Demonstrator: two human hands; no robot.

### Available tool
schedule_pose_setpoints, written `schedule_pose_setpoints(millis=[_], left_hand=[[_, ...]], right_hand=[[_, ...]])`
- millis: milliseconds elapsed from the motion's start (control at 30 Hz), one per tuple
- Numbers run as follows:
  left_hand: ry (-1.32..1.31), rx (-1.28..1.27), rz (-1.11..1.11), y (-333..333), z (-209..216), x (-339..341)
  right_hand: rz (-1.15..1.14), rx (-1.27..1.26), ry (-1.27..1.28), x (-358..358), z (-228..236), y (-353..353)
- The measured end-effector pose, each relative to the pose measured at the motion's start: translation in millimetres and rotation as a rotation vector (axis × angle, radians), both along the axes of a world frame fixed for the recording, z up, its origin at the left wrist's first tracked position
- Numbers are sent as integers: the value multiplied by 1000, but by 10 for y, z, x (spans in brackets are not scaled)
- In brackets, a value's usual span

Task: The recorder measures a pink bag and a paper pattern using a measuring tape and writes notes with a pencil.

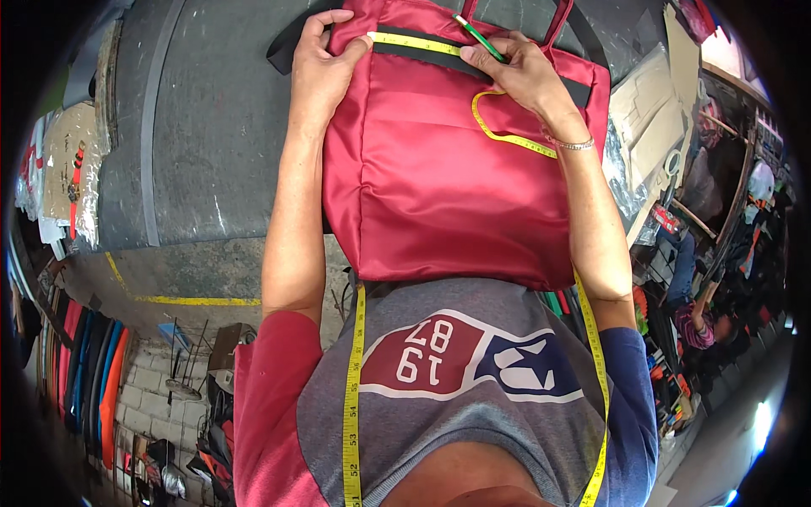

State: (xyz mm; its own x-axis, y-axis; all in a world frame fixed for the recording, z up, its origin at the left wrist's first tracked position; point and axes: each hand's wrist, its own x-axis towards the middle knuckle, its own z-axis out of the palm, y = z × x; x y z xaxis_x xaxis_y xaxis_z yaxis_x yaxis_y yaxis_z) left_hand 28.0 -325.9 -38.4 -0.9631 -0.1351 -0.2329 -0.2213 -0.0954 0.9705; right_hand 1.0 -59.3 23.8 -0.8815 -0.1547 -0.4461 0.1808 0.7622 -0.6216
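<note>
A shiny dark red fabric bag point(473, 186) lies in front of me, its lower edge against my body. Along its upper part runs a black strap point(498, 71), with a yellow tape measure point(414, 41) stretched across it. My left hand point(325, 68) grips the bag's upper left side, its thumb on the tape's end. My right hand point(524, 76) presses the tape down on the strap between thumb and fingers. A green pencil point(480, 38) sits in the same hand, pointing up and left. From there the tape loops onto the bag and passes under my right forearm.
The bag rests on a dark worn table point(220, 127). Flat brown pattern pieces point(650, 118) in clear plastic lie at right. Rolls of coloured material point(93, 380) stand at lower left. Another person point(697, 325) is at far right. Yellow tape point(353, 406) hangs around my neck.
</note>
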Motion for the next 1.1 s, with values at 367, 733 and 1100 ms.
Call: schedule_pose_setpoints(millis=[367,733,1100], left_hand=[[49,-19,41,27,211,55],[438,-620,-460,579,742,-223],[-107,-559,-840,554,967,-474]], right_hand=[[63,48,231,62,-143,-41],[-81,-304,104,-11,264,-133],[-6,-63,48,-60,412,121]])
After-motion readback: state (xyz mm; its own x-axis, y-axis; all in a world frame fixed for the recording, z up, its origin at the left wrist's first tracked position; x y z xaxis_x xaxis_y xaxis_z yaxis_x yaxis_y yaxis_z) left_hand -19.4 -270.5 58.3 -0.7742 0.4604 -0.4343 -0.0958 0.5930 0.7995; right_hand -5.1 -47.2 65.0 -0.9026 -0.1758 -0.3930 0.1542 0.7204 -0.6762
